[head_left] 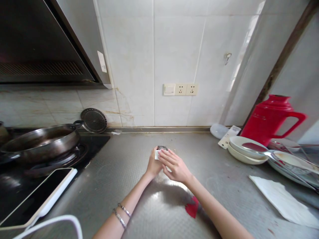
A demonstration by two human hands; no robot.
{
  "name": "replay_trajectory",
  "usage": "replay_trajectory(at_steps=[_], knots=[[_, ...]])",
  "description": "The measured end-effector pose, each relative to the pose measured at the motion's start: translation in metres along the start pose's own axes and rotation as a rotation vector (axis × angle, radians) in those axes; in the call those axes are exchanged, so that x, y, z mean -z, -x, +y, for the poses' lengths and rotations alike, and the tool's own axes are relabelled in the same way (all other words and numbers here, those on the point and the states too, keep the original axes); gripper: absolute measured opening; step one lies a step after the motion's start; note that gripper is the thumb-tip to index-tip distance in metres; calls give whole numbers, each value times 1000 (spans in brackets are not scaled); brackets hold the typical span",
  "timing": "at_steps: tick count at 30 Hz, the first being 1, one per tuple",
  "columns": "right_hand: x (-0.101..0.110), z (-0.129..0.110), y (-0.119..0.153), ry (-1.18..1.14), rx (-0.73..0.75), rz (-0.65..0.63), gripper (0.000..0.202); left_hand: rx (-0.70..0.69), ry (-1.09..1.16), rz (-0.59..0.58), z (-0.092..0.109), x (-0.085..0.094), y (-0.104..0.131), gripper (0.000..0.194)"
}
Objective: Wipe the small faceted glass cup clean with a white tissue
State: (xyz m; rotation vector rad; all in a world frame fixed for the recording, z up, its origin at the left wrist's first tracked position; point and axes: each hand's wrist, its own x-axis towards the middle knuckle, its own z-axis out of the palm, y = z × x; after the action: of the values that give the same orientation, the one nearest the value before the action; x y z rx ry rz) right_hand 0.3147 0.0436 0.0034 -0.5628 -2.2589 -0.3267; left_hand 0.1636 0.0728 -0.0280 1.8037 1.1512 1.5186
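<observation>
Over the middle of the steel counter [134,146], my left hand [154,163] is closed around a small white-and-dark item [157,154]. Its white side faces me and a dark, shiny part shows at the top; fingers cover most of it, so its kind is unclear. My right hand [174,164] lies across the item from the right, fingers stretched out and touching it, thumb lower and apart. Beside my right forearm is a red patch [191,208] on the counter, partly hidden by the arm.
On the left, a steel pan [50,142] sits on the black stove [98,141], with a phone [37,196] at its edge. To the right stand a red thermos jug [269,116], stacked bowls [245,154] and a white paper sheet [284,199]. Wall sockets [186,89] are ahead.
</observation>
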Motion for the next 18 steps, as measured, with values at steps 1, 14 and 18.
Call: replay_trajectory(at_steps=[1,14,18], knots=[[1,2,0,18,-24,7,52,-10,-21,7,1,0,0,41],[-4,-1,0,-31,-92,-28,59,66,29,71,7,1,-2,40],[0,6,2,-177,-217,51,53,133,53,55,12,-1,-3,53]])
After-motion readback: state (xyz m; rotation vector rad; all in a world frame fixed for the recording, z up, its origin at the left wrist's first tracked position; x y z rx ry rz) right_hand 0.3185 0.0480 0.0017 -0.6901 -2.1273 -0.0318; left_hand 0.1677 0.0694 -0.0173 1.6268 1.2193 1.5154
